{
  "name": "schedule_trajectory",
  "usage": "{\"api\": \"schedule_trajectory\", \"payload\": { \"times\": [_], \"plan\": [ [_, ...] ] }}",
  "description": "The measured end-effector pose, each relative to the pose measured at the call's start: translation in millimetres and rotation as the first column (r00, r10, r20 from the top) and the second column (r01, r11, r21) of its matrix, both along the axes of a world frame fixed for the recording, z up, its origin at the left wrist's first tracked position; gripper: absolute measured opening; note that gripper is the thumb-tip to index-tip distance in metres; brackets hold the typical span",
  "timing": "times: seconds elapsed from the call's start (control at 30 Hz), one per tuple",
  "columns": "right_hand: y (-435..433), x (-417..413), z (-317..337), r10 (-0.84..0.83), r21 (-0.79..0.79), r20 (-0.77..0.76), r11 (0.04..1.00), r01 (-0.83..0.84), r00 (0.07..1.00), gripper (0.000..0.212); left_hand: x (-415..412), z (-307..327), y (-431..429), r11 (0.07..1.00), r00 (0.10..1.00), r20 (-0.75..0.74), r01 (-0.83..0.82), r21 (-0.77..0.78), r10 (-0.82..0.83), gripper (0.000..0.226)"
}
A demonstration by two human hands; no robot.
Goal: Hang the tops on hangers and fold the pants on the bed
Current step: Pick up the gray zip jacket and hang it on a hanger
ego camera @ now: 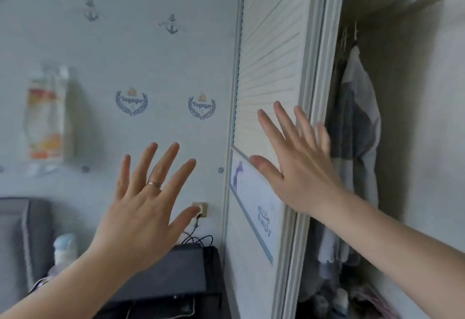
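Wardrobe (415, 142) part open, hung tops (357, 117) inside. Right hand (299, 167), fingers spread, flat at louvred door (269, 54) edge; left hand (141, 208) open, raised, empty. Pants, bed unseen. Advice: slide door fully clear before reaching in.

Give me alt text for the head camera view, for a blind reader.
Two bare open hands reach up: the right hand at the edge of a white slatted wardrobe door, the left hand before anchor-patterned wallpaper. Beyond the door, grey and white clothes hang inside the open wardrobe.
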State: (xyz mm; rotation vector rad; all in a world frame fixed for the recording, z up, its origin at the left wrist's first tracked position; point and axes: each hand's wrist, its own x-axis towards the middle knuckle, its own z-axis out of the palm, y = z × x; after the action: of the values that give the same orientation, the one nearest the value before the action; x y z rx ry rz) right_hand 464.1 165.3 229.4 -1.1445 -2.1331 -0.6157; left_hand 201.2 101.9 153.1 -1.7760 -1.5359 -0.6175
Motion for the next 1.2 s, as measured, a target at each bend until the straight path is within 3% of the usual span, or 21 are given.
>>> {"api": "schedule_trajectory", "payload": {
  "times": [0.23, 0.47, 0.7, 0.87, 1.2],
  "plan": [
    [-110.9, -161.6, -95.8, 0.324, -0.218, 0.142, 0.932, -0.290, 0.935, 0.075, -127.6, -108.9, -180.4, 0.932, 0.935, 0.167, -0.270, -0.240, 0.313, 0.075],
    [-235.6, -309.7, -198.2, 0.662, -0.460, 0.175, 0.710, -0.534, 0.729, 0.075, -195.0, -213.5, -394.6, 0.781, 0.756, 0.275, -0.458, -0.425, 0.593, 0.073],
    [-356.1, -420.6, -300.1, 0.866, -0.651, 0.181, 0.460, -0.603, 0.466, 0.077, -210.9, -285.1, -561.4, 0.492, 0.375, 0.320, -0.616, -0.615, 0.870, 0.076],
    [-428.9, -492.5, -361.6, 0.944, -0.775, 0.225, 0.323, -0.544, 0.240, 0.078, -216.5, -341.0, -651.0, 0.258, 0.052, 0.287, -0.614, -0.746, 0.956, 0.077],
    [-516.1, -643.5, -430.2, 0.971, -0.842, 0.238, 0.200, -0.501, -0.011, 0.072, -293.4, -392.1, -729.8, 0.069, -0.273, 0.267, -0.567, -0.821, 0.924, 0.075]
  ]
}}
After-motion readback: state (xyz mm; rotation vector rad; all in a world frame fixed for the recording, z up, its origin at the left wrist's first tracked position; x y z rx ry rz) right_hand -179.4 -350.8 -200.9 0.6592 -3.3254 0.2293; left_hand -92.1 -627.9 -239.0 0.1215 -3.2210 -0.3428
